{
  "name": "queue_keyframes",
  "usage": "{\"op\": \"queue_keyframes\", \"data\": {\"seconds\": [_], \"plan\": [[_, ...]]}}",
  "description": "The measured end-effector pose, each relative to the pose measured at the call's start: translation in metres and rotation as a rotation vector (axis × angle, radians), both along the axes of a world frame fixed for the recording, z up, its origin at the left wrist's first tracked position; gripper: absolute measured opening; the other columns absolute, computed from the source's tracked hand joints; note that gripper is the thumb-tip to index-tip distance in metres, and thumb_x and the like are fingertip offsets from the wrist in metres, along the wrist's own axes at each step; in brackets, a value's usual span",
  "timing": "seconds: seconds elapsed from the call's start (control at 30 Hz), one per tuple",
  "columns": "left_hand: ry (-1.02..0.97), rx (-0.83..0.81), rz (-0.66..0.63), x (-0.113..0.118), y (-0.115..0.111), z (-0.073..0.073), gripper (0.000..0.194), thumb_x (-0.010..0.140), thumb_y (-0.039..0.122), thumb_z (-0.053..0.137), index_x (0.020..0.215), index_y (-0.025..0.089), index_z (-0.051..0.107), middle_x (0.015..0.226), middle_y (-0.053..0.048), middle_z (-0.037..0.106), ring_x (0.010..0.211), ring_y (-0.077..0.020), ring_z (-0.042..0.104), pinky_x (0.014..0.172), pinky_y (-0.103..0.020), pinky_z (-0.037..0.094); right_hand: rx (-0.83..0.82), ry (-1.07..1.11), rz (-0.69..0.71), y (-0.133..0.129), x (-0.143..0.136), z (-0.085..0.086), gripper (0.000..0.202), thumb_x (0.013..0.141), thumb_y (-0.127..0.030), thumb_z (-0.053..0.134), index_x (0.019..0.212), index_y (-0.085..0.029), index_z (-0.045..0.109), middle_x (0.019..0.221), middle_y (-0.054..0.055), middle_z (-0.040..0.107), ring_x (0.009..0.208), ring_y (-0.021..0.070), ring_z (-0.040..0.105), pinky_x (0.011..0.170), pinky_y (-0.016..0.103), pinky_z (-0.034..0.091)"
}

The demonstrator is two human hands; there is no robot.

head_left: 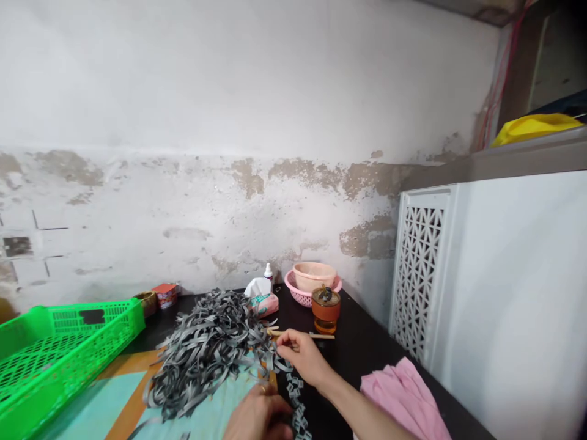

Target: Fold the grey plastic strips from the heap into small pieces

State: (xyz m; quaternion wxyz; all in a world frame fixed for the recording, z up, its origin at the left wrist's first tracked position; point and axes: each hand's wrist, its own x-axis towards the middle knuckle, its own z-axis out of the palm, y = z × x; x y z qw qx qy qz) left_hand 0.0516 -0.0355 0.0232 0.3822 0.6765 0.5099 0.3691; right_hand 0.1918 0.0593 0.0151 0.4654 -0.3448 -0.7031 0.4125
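Note:
My right hand [300,357] is closed in a pinch at the right edge of a large heap of dark grey flat strips [213,348]. A loose strip lies just under its fingertips, and what they hold is too small to make out. Lower down, my left hand [259,415] reaches in palm down, thumb and bent fingers apart, partly cut off by the bottom edge. Beside its fingers a trail of small grey buckle-like pieces [297,400] lies on the black table [358,366]. Light green sheeting with brown tape [131,403] is under the heap.
A green plastic crate [68,360] stands at left. Behind are a red tub [166,295], a tissue pack [263,299], a white bottle [268,272], pink baskets [300,296] and an amber cup [325,315]. A wooden stick [323,336] and a pink cloth [403,400] lie at right.

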Motion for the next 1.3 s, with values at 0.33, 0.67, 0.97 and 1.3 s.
{"op": "queue_keyframes", "data": {"seconds": [0.33, 0.67, 0.97, 1.3], "plan": [[-0.061, -0.057, -0.017, -0.005, 0.020, -0.023, 0.016, 0.054, 0.005, 0.068, 0.058, 0.020, 0.066, 0.058, 0.002, 0.059, 0.055, -0.0162, 0.050, 0.053, -0.026, 0.033, -0.150, 0.189, 0.097, -0.005, 0.002, 0.009, 0.018, 0.073, -0.034, 0.064, 0.076, -0.017, 0.059, 0.066, -0.004, 0.053, 0.056, 0.0091, 0.045, 0.055, 0.022, 0.039], [-0.916, -0.261, 0.285, -0.028, 0.027, -0.005, 0.026, 0.059, 0.013, 0.084, 0.083, 0.012, 0.074, 0.073, -0.007, 0.075, 0.067, -0.0144, 0.067, 0.066, -0.022, 0.052, -0.285, 0.283, 0.212, -0.016, -0.007, 0.009, 0.029, 0.068, -0.041, 0.071, 0.076, -0.017, 0.057, 0.063, -0.004, 0.056, 0.056, 0.0122, 0.054, 0.050, 0.023, 0.042], [-1.114, -0.308, 0.266, -0.023, 0.025, -0.006, 0.019, 0.060, 0.006, 0.083, 0.074, 0.013, 0.072, 0.071, -0.005, 0.076, 0.070, -0.0144, 0.072, 0.069, -0.020, 0.057, -0.296, 0.206, 0.238, -0.022, -0.009, 0.006, 0.020, 0.069, -0.030, 0.070, 0.077, -0.014, 0.062, 0.060, -0.003, 0.058, 0.053, 0.0095, 0.050, 0.052, 0.022, 0.040], [-1.097, -0.320, 0.161, -0.028, 0.030, -0.013, 0.029, 0.050, 0.019, 0.091, 0.073, 0.013, 0.074, 0.062, -0.005, 0.074, 0.060, -0.0113, 0.068, 0.057, -0.015, 0.050, -0.373, 0.179, 0.285, -0.018, -0.006, 0.000, 0.018, 0.067, -0.026, 0.070, 0.078, -0.013, 0.064, 0.057, -0.003, 0.058, 0.048, 0.0073, 0.046, 0.048, 0.019, 0.035]]}}
